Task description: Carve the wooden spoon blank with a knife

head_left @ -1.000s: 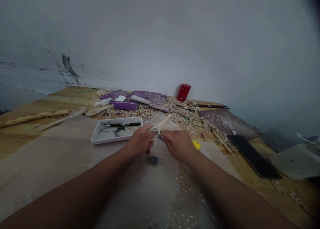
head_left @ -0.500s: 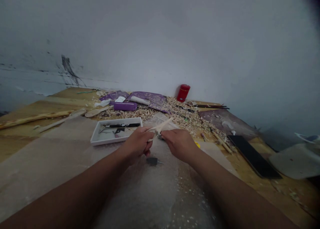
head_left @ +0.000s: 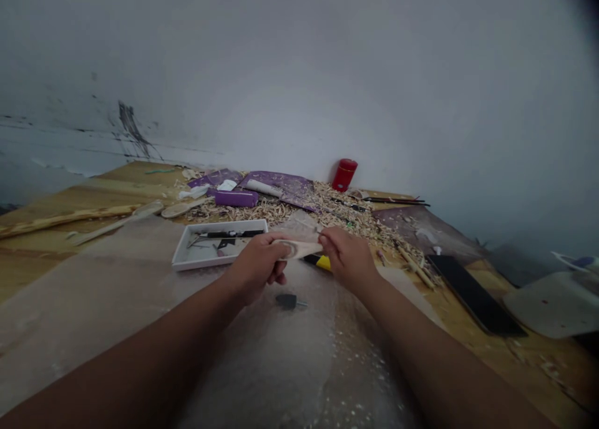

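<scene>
A pale wooden spoon (head_left: 304,249) is held level between my two hands above the plastic-covered table. My left hand (head_left: 259,260) is closed round its bowl end, thumb on top. At the other end, the fingers of my right hand (head_left: 349,254) pinch the wood. Just under the right fingers shows a yellow and black tool (head_left: 322,262); most of it is hidden, and I cannot tell whether that hand also grips it. Below the hands lies a dark grinding bit (head_left: 286,301) with a thin metal shank.
To the left stands a white tray (head_left: 176,259) holding a black pen-like tool (head_left: 229,234) and small parts. Wood shavings (head_left: 355,223) heap behind, near a purple roll (head_left: 236,198) and a red canister (head_left: 344,174). Another wooden spoon (head_left: 180,209) lies left; a black phone-like slab (head_left: 475,295) lies right.
The wooden spoon has turned from slanting upward to lying level. My right hand has shifted slightly right and up, to the spoon's far end. The yellow tool part now shows between the hands.
</scene>
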{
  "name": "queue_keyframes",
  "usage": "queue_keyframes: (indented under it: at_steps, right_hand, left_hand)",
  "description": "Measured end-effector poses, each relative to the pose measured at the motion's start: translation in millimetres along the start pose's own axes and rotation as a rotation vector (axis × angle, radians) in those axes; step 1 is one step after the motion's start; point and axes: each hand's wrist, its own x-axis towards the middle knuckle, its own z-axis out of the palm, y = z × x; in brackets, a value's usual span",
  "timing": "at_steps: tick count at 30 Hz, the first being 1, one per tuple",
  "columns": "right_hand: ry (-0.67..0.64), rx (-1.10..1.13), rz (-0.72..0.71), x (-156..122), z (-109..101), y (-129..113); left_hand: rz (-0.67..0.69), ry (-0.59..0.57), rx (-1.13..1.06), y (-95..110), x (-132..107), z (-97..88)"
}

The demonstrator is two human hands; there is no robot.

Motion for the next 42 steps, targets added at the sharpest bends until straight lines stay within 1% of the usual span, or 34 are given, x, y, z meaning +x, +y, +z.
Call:
queue_keyframes:
  at_steps: [2, 4, 7, 9, 12, 14, 17, 20, 22, 25, 28, 33, 38, 42]
  right_hand:
    - [-0.088, 0.050, 0.066, -1, 3, -3]
    - [-0.110, 0.114, 0.100, -2, 5, -7]
    - [-0.092, 0.205, 0.111, -5, 5, -15]
    - [-0.085, 0.255, 0.100, -6, 5, -20]
    - [-0.121, 0.272, 0.058, -6, 4, -23]
    - [-0.136, 0.242, 0.030, -6, 3, -23]
    - [-0.106, 0.193, 0.002, -5, 2, -22]
    - [-0.092, 0.168, -0.015, -4, 1, -21]
    - [-0.121, 0.137, -0.022, -4, 1, -20]
    - [-0.214, 0.091, -0.039, -5, 2, -19]
    - [-0.266, 0.085, -0.056, -4, 2, -16]
    - [-0.251, -0.001, -0.002, -1, 1, -12]
    - [-0.278, -0.029, -0.056, -2, 0, -15]
    - [-0.270, -0.078, -0.014, -2, 0, -14]
  left_hand:
    - [0.035, 0.063, -0.098, 0, 1, -0.4]
    - [0.065, 0.089, -0.199, 1, 0, 1.0]
    - [0.089, 0.052, -0.298, 0, -2, 5.9]
    - [0.094, 0.005, -0.291, -3, -2, 9.0]
    - [0.111, -0.039, -0.208, -7, -1, 10.3]
    - [0.147, -0.029, -0.114, -8, 0, 9.0]
    - [0.202, -0.023, 0.110, -8, 1, 6.6]
    - [0.187, -0.038, 0.338, -8, 1, 5.9]
    - [0.170, -0.030, 0.456, -9, 1, 5.9]
    - [0.175, 0.000, 0.580, -10, 1, 6.1]
    - [0.190, 0.019, 0.622, -10, 0, 7.0]
    - [0.187, 0.016, 0.614, -8, -1, 8.3]
    - [0.175, -0.008, 0.590, -9, -1, 6.5]
    - [0.159, -0.013, 0.579, -7, -3, 7.3]
